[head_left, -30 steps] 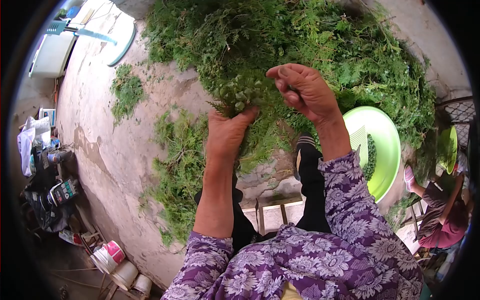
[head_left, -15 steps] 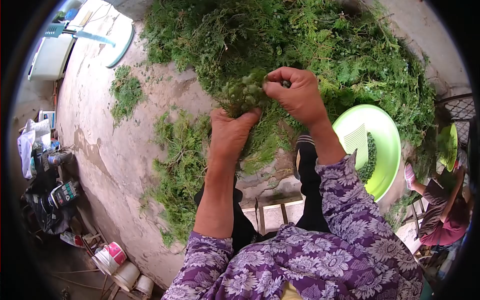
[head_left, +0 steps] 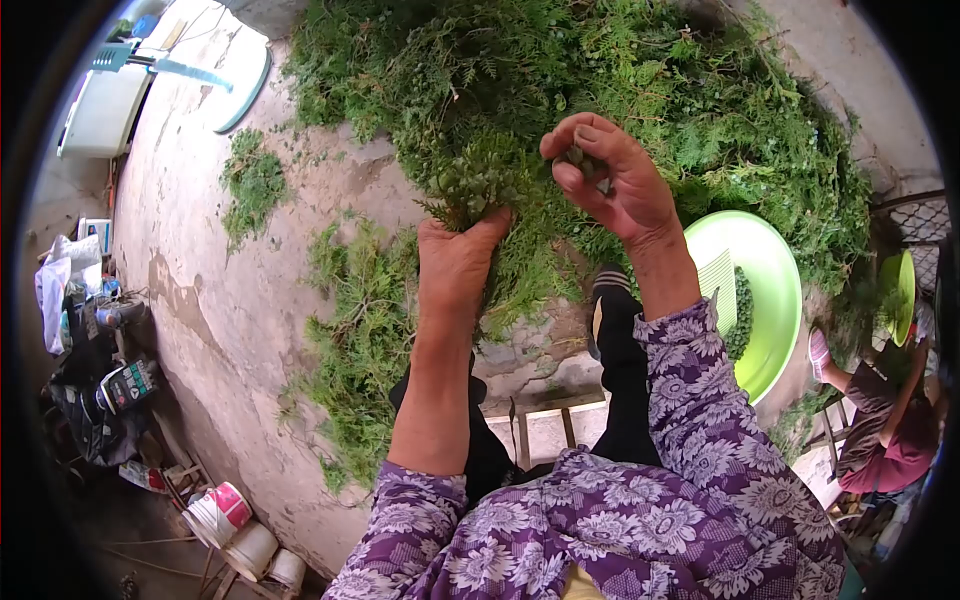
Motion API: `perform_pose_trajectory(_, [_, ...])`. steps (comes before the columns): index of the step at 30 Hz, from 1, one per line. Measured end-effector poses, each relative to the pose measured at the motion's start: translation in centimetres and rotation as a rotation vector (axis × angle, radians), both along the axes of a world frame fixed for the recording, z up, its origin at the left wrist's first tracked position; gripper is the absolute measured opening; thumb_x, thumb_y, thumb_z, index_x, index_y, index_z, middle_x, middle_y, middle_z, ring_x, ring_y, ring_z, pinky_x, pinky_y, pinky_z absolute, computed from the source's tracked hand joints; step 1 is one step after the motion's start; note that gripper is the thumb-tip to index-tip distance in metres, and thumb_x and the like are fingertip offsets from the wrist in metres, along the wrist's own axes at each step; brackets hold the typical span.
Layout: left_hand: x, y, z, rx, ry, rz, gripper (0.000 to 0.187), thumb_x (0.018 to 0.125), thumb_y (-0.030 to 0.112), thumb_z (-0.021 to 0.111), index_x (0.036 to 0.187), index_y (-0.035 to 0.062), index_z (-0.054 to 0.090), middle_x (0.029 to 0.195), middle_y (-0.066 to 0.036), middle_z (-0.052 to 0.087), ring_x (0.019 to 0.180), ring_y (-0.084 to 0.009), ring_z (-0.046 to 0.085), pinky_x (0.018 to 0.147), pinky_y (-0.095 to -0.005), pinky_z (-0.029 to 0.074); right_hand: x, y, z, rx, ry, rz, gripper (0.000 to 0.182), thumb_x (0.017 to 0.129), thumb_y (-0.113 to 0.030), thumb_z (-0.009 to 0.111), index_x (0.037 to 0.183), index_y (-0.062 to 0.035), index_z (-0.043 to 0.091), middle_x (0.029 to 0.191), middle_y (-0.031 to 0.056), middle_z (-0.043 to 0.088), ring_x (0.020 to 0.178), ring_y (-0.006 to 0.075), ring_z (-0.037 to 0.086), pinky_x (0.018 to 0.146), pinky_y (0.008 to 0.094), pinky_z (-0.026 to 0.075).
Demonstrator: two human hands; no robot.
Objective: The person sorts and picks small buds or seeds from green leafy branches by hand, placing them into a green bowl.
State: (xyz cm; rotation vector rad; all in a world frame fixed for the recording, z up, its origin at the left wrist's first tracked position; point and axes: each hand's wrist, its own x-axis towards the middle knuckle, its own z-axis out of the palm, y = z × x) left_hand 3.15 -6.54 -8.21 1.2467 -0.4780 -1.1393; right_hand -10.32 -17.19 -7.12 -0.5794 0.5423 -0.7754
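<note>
My left hand (head_left: pixel 458 255) is closed round the stem end of a leafy evergreen sprig (head_left: pixel 475 185) that bears pale green cones. To the right of the sprig and apart from it, my right hand (head_left: pixel 615 180) curls round a few small green cones (head_left: pixel 583 163), which show between thumb and fingers. Beyond both hands lies a big heap of cut evergreen branches (head_left: pixel 460 70). At my right stands a bright green basin (head_left: pixel 775 290) with a ridged inner part and a pile of small green cones (head_left: pixel 742 315) in it.
Loose sprigs (head_left: pixel 360 350) lie on the concrete floor (head_left: pixel 220 270) at my left. A pale blue stand base (head_left: pixel 245 95) is at the far left. White buckets (head_left: pixel 218 515) and bags line the left side. Another person (head_left: pixel 880 420) sits at the right near a second green basin (head_left: pixel 898 295).
My right hand has pulled away from the sprig, to the right, and turned so that cones show inside it. The left hand still grips the sprig in nearly the same place.
</note>
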Motion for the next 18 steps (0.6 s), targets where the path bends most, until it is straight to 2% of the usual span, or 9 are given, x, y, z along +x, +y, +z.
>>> perform_pose_trajectory(2, [0.1, 0.1, -0.2, -0.009, -0.010, 0.000, 0.018, 0.073, -0.001, 0.061, 0.090, 0.0012, 0.062, 0.085, -0.002, 0.062, 0.073, -0.0087, 0.056, 0.068, -0.0232, 0.043, 0.1, 0.3, 0.1, -0.031, 0.014, 0.069, 0.014, 0.080, -0.014, 0.058, 0.087, -0.0018, 0.056, 0.072, 0.0035, 0.056, 0.049, 0.0039, 0.046, 0.039, 0.0142, 0.034])
perform_pose_trajectory(4, [0.1, 0.0, -0.1, -0.015, -0.002, 0.004, 0.018, 0.073, -0.001, 0.061, 0.090, 0.0011, 0.062, 0.084, -0.002, 0.062, 0.072, -0.0084, 0.055, 0.067, -0.0229, 0.043, 0.1, 0.8, 0.4, -0.203, 0.232, 0.207, 0.021, 0.078, -0.016, 0.062, 0.092, -0.0008, 0.058, 0.069, 0.0001, 0.055, 0.048, 0.0022, 0.044, 0.040, 0.0144, 0.033])
perform_pose_trajectory(5, [0.0, -0.1, -0.1, -0.022, 0.007, 0.005, 0.017, 0.073, -0.001, 0.061, 0.090, 0.0011, 0.062, 0.084, -0.002, 0.062, 0.072, -0.0080, 0.055, 0.067, -0.0226, 0.043, 0.2, 1.1, 0.4, -0.202, 0.232, 0.208, 0.021, 0.078, -0.016, 0.062, 0.092, -0.0008, 0.058, 0.069, 0.0001, 0.055, 0.048, 0.0022, 0.044, 0.040, 0.0144, 0.033])
perform_pose_trajectory(7, [0.0, -0.1, -0.3, -0.026, -0.025, -0.002, 0.017, 0.074, -0.001, 0.061, 0.090, 0.0012, 0.062, 0.084, -0.001, 0.062, 0.072, -0.0077, 0.055, 0.067, -0.0224, 0.043, 0.6, 1.6, 0.4, -0.488, 0.478, 0.247, 0.030, 0.078, -0.016, 0.063, 0.103, -0.0008, 0.056, 0.066, -0.0048, 0.049, 0.052, -0.0005, 0.042, 0.042, 0.0144, 0.035])
perform_pose_trajectory(8, [-0.1, -0.1, -0.3, -0.032, -0.058, -0.009, 0.016, 0.074, 0.000, 0.061, 0.090, 0.0012, 0.062, 0.084, -0.001, 0.062, 0.072, -0.0073, 0.055, 0.066, -0.0222, 0.043, 0.7, 1.7, 0.3, -0.537, 0.520, 0.254, 0.036, 0.077, -0.018, 0.064, 0.107, -0.0013, 0.054, 0.068, -0.0058, 0.048, 0.052, -0.0005, 0.040, 0.042, 0.0154, 0.033])
perform_pose_trajectory(15, [0.0, 0.0, -0.4, -0.049, -0.051, -0.065, 0.019, 0.073, -0.001, 0.062, 0.092, -0.0007, 0.061, 0.087, -0.005, 0.062, 0.076, -0.0112, 0.057, 0.068, -0.0242, 0.046, 1.0, 1.8, -0.3, -0.651, 0.523, 0.337, 0.039, 0.075, -0.019, 0.067, 0.108, -0.0031, 0.052, 0.072, -0.0045, 0.048, 0.054, 0.0003, 0.042, 0.042, 0.0157, 0.032])
perform_pose_trajectory(17, [-0.2, -0.1, 0.3, -0.055, -0.015, -0.103, 0.019, 0.073, -0.001, 0.062, 0.092, -0.0008, 0.061, 0.086, -0.005, 0.062, 0.076, -0.0115, 0.057, 0.068, -0.0246, 0.046, 0.7, 1.9, 0.1, -0.489, 0.448, 0.381, 0.038, 0.074, -0.019, 0.068, 0.103, 0.0000, 0.054, 0.070, -0.0019, 0.050, 0.051, 0.0022, 0.042, 0.043, 0.0175, 0.034])
perform_pose_trajectory(18, [-0.2, -0.1, 0.3, -0.054, -0.014, -0.103, 0.019, 0.073, -0.001, 0.062, 0.092, -0.0008, 0.061, 0.086, -0.005, 0.062, 0.076, -0.0115, 0.057, 0.068, -0.0246, 0.046, 0.7, 1.8, 0.1, -0.488, 0.448, 0.381, 0.038, 0.074, -0.019, 0.068, 0.103, 0.0000, 0.054, 0.070, -0.0019, 0.050, 0.051, 0.0022, 0.042, 0.043, 0.0175, 0.034])
